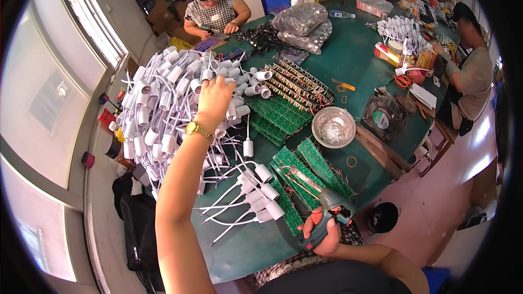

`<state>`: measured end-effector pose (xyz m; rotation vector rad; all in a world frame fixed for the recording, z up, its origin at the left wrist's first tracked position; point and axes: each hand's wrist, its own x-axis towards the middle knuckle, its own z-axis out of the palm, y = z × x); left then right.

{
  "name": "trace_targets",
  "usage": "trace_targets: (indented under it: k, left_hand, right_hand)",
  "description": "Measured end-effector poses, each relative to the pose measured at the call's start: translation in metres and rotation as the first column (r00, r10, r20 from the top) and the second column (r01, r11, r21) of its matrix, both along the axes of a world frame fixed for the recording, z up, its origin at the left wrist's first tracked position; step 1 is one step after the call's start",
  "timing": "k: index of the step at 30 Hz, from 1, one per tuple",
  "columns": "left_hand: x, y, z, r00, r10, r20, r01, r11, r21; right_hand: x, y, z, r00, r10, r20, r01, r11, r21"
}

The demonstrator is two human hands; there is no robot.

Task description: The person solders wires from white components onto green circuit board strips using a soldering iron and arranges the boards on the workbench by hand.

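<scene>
Closest to the viewer, the right hand (321, 234) wraps its fingers tight around the grip of a green and black power screwdriver (326, 212), held just off the near edge of the green worktop (359, 60). The tool's long axis runs from the handle at lower right up to the left, its thin bit pointing away from the person across the stack of green circuit boards (305, 171) lying under it.

Further out, the left hand (214, 97) stretches far forward on a long bare forearm with a gold wristwatch (198, 129) on the wrist. Its fingers curl down into a big heap of white lamp sockets (163, 103) with white wires, closed on one or more of them, though exactly which I cannot tell. A smaller bunch of the same sockets (259, 193) lies near the screwdriver, their wires fanning out to the left.

Right of the boards sits a round metal bowl (333, 127) of small shiny parts, and beyond it a fan of long striped circuit strips (297, 83). Across the worktop a person in a checked top (215, 13) works with both hands, and another person sits at the far right (471, 76).
</scene>
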<state>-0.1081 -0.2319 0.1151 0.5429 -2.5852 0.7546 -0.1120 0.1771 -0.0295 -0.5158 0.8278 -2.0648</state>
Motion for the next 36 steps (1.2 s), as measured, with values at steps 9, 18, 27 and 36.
trace_targets:
  k: [9, 18, 27, 36]
  left_hand:
    - [0.080, 0.038, 0.092, -0.222, -0.018, -0.975, 0.809, 0.554, -0.194]
    - [0.153, 0.177, 0.049, 0.476, 0.250, -0.843, 0.863, 0.053, 0.503]
    - [0.150, 0.257, -0.095, 0.870, -0.432, -0.239, 0.486, 0.661, 0.572]
    - [0.145, 0.264, -0.120, 0.901, -0.301, -0.314, 0.432, 0.693, 0.577]
  right_hand:
    - [0.002, 0.001, -0.002, 0.998, 0.056, 0.022, -0.055, 0.998, -0.012]
    - [0.007, 0.008, -0.011, 0.997, 0.030, 0.078, -0.024, 0.997, -0.074]
    - [-0.014, 0.009, 0.010, 0.987, 0.115, -0.110, -0.122, 0.990, -0.067]
    - [-0.039, 0.058, 0.017, 0.948, 0.217, -0.232, -0.157, 0.955, 0.252]
